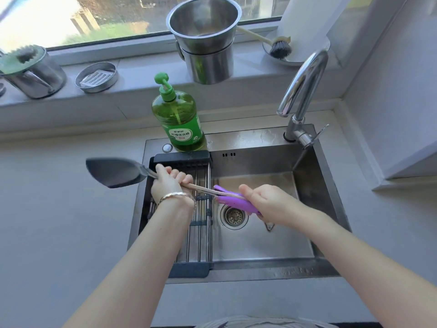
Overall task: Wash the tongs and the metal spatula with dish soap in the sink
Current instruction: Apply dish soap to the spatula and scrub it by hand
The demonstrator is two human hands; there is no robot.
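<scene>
Left hand [169, 183] grips spatula [113, 171], blade over left counter [59, 209]; right hand [267, 204] grips purple tongs [227, 197] above sink [272, 242]. Tap [305, 84] off, no suds, soap [182, 119] at far rim: washing seemingly not started.

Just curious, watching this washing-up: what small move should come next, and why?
Probably lay the purple tongs down in the steel sink, freeing the right hand. The left hand grips the dark metal spatula, no water runs from the chrome tap, and the green dish-soap pump bottle needs a free hand.
</scene>
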